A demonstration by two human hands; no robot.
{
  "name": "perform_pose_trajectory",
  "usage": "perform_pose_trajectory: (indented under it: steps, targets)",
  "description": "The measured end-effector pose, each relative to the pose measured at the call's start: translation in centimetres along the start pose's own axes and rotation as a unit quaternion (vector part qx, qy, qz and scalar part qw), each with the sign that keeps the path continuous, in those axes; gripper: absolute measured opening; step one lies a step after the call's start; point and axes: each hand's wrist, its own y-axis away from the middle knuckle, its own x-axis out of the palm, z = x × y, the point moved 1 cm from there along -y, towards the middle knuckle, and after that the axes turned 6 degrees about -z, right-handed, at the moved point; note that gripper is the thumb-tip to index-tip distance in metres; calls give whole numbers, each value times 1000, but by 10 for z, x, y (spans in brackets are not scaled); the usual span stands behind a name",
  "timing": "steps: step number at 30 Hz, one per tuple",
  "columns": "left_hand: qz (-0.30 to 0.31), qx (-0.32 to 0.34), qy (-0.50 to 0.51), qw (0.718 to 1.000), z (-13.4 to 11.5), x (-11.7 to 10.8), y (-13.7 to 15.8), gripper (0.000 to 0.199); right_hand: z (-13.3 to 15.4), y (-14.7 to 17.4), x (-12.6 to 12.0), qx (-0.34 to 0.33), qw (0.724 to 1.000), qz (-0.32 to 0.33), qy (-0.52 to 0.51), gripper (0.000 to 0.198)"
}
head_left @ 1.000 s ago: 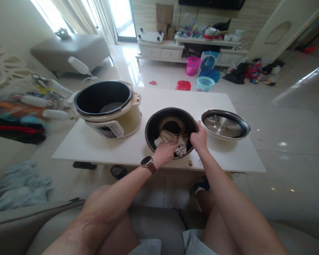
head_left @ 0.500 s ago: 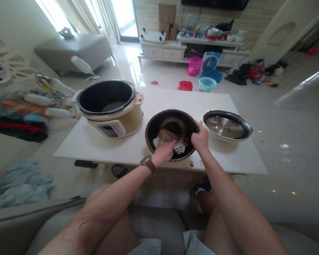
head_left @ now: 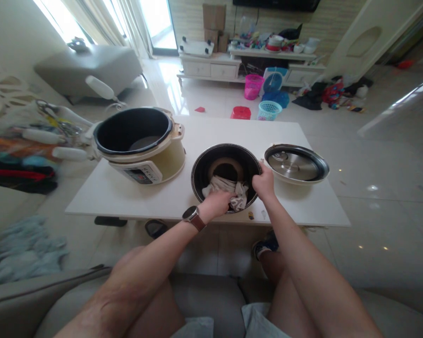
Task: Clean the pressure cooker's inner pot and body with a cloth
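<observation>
A dark inner pot (head_left: 204, 162) is tilted toward me near the table's front edge. My right hand (head_left: 263, 182) grips its right rim, fingers closed over it. Inside the pot my left hand (head_left: 216, 203), with a watch on the wrist, is closed on a pale patterned cloth (head_left: 238, 199) that lies against the lower inner wall. Some of its fingers are hidden in the cloth. To the left stands an open pressure cooker (head_left: 165, 162) with a control panel. Its round lid (head_left: 296, 164) rests with the metal inside facing up, right of the pot.
All these stand on a white table (head_left: 102, 199). Beyond it on the floor are a pink basket (head_left: 254, 87), a light blue basket (head_left: 270, 110) and a red stool-like item (head_left: 240, 112). White-padded arms (head_left: 70, 153) of some device reach in at left.
My left hand has shifted the cloth slightly within the pot, and more of the cloth shows spread out. My right hand keeps its hold on the rim. The view has turned a little.
</observation>
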Motion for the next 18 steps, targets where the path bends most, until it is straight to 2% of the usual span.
perform_pose_trajectory:
  steps: [3, 8, 14, 18]
  targets:
    - [-9, -27, -45, 999, 8, -3, 3, 43, 4, -1, 1, -6, 1000, 18, -8, 60]
    - [-51, -32, -67, 996, 9, 3, 7, 47, 12, -3, 1, -13, 999, 38, -8, 62]
    - [-77, -20, -61, 995, 9, 7, 11, 48, 8, -6, 0, -19, 999, 49, 11, 59]
    - [-88, -40, -42, 994, 10, 2, 9, 47, 3, -1, 5, -14, 999, 40, 18, 57]
